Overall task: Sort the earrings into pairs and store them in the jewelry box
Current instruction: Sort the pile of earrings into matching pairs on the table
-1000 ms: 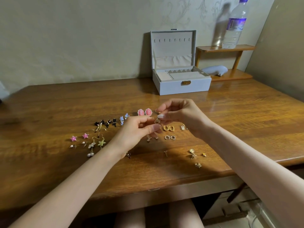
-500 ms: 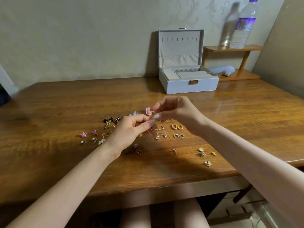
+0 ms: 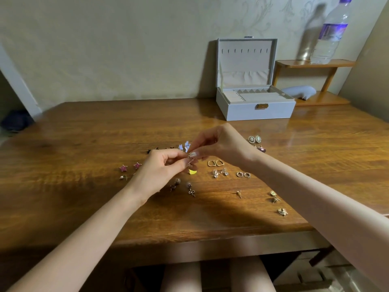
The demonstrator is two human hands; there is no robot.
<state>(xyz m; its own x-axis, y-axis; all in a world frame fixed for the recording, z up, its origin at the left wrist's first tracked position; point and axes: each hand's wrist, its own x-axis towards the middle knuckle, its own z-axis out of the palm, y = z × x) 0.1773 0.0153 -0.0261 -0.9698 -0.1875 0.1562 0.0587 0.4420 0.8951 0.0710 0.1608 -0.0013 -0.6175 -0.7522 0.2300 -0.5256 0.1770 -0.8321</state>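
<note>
Both hands meet above the middle of the wooden table (image 3: 84, 207). My left hand (image 3: 160, 171) and my right hand (image 3: 219, 144) pinch one small gold earring (image 3: 190, 157) between their fingertips. Around them lie many earrings: pink stars (image 3: 130, 167), blue butterflies (image 3: 184, 146), gold rectangular hoops (image 3: 215, 163), small round hoops (image 3: 243, 175), snake-shaped drops (image 3: 191, 191) and round framed studs (image 3: 254, 139). The grey jewelry box (image 3: 255, 110) stands open at the back, right of centre, its lid upright.
A small wooden shelf (image 3: 315, 64) at the back right carries a water bottle (image 3: 330, 32), with a grey curved object (image 3: 299, 92) under it. Loose gold studs (image 3: 277, 202) lie near the table's front right edge. The wall runs close behind the table.
The camera has turned left, so everything sits further right in view. Both hands stay together on the small earring. The pink oval studs are hidden and the round framed studs have come into view.
</note>
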